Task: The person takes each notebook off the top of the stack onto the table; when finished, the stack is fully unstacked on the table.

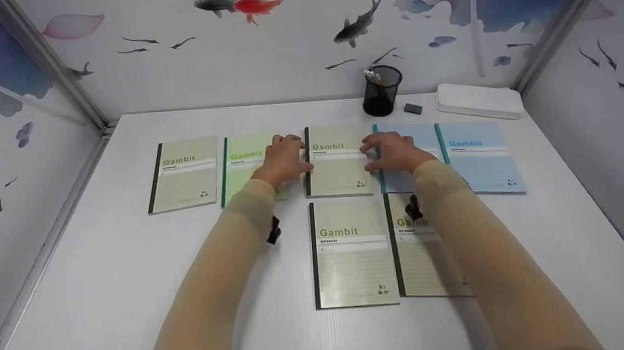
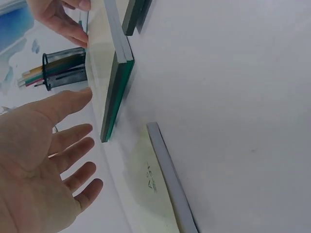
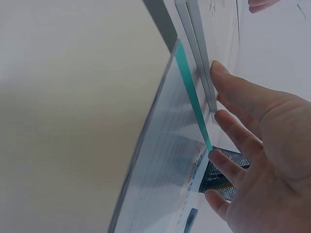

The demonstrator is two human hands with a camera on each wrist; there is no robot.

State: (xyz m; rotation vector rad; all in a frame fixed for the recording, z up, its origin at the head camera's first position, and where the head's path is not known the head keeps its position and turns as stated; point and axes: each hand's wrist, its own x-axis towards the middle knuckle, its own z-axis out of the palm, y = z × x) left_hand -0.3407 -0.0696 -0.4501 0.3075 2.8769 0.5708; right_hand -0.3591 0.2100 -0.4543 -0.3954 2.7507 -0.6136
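Observation:
Several Gambit notebooks lie on the white table [image 1: 105, 277]. The back row runs from an olive one [image 1: 183, 176] through a light green one [image 1: 243, 166], a middle olive one [image 1: 339, 165] and a blue one [image 1: 403, 177] to another blue one [image 1: 481, 157]. Two more olive notebooks [image 1: 353, 251] [image 1: 425, 260] lie nearer me. My left hand [image 1: 284, 157] rests over the light green notebook, its straight fingers at the middle olive notebook's left edge. My right hand [image 1: 390, 150] mirrors it at the right edge, over the blue notebook. Both palms [image 2: 39, 160] [image 3: 262, 145] show relaxed fingers holding nothing.
A black mesh pen holder [image 1: 381, 90] with pens stands at the back. Beside it are a small grey eraser [image 1: 412, 108] and a flat white box [image 1: 478, 101]. Painted booth walls close off the table on three sides.

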